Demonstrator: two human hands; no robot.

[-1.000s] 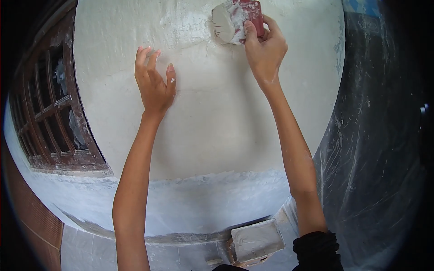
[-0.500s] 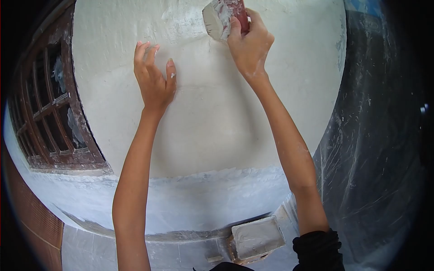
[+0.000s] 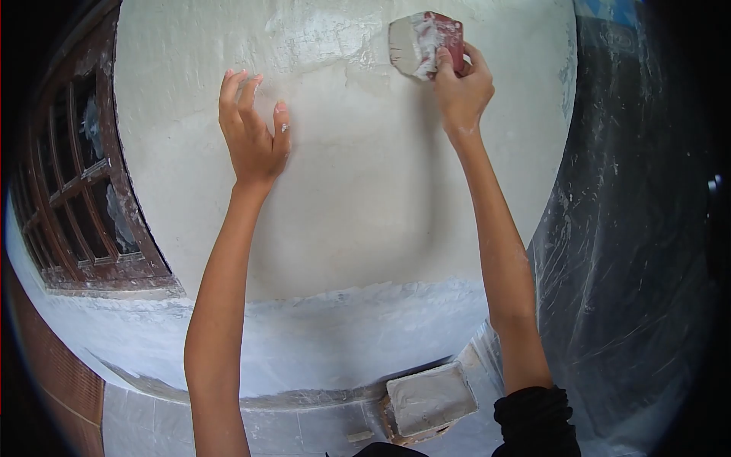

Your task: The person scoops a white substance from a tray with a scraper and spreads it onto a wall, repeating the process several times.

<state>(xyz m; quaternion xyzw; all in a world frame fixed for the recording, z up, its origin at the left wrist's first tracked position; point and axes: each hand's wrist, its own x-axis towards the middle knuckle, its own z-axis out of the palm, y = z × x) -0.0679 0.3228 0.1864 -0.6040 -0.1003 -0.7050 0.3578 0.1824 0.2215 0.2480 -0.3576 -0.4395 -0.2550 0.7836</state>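
My right hand grips a red putty scraper, thumb on its near face. Pale grey putty coats the scraper's left side, which lies against the upper part of the cream wall. A wet, shiny patch of putty spreads over the wall to the left of the tool. Over on the left, my left hand is raised at the wall with fingers apart and slightly bent, holding nothing. A white smear marks its thumb.
Below stands a box-shaped container filled with grey putty, on the grey tiled floor. A brown wooden window frame borders the wall at left. Dark plastic sheeting hangs at right. The wall's lower band is bluish white.
My right hand has moved the scraper to the right and slightly down across the wall, uncovering more of the wet patch. My left hand stays nearly in place.
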